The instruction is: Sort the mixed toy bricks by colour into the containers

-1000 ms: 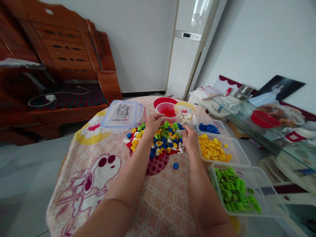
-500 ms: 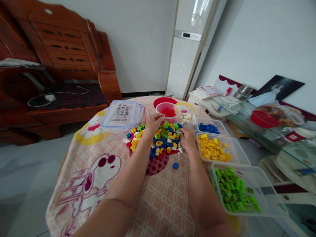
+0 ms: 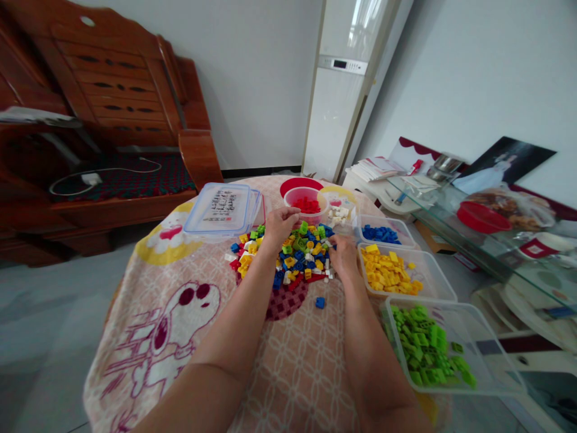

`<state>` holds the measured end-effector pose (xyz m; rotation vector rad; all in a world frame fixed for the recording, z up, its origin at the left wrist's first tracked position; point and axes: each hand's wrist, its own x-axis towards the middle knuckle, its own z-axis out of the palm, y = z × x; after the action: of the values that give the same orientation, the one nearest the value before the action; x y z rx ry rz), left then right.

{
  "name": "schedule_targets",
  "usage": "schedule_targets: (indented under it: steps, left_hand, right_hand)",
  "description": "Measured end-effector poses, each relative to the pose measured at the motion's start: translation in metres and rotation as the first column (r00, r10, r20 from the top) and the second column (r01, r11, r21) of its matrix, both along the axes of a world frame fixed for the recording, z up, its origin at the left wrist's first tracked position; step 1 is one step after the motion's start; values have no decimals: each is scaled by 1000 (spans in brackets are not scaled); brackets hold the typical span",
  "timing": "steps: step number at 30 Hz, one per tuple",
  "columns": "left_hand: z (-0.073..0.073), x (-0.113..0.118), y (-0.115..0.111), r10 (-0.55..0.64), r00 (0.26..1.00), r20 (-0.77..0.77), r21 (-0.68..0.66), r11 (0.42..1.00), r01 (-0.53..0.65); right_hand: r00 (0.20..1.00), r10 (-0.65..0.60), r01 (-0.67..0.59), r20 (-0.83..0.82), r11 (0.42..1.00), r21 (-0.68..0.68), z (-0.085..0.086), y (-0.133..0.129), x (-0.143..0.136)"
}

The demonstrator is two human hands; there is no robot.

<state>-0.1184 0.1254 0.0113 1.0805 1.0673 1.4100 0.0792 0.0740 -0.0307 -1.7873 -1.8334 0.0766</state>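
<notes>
Already, green blocks sit by themselves in a clear tray at lower right. 1 blue block lies loose on the desk, and yellow blocks fill part of another tray. The mixed pile at centre looks like most of what is left. The right hand curls at its right edge, the left hand arches over its far side, fingers bent; whether either grips anything, I cannot tell. Beyond, blue blocks, white blocks and red blocks form 3 separate groups.

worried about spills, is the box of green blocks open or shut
Open: the clear box has nothing over its top, and the green blocks lie exposed inside.
</notes>
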Motion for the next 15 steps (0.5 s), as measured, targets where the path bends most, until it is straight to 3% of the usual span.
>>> schedule_targets:
  steps: [5,8,10,15]
  left_hand:
    - [1,0,-1,-1,1000,-2,2,1000,1]
    - [2,0,-2,-7,1000,2,0,1000,7]
    - [2,0,-2,-9,1000,3,-4,1000,9]
    - [3,0,-2,-4,1000,27,0,1000,4]
  right_hand:
    - [967,27,2,-255,994,114,4,2,4]
    - [893,36,59,-448,979,196,6,4,6]
    - [790,17,134,-613,971,200,5,7,8]
    - [434,47,267,-900,947,178,5,14,8]
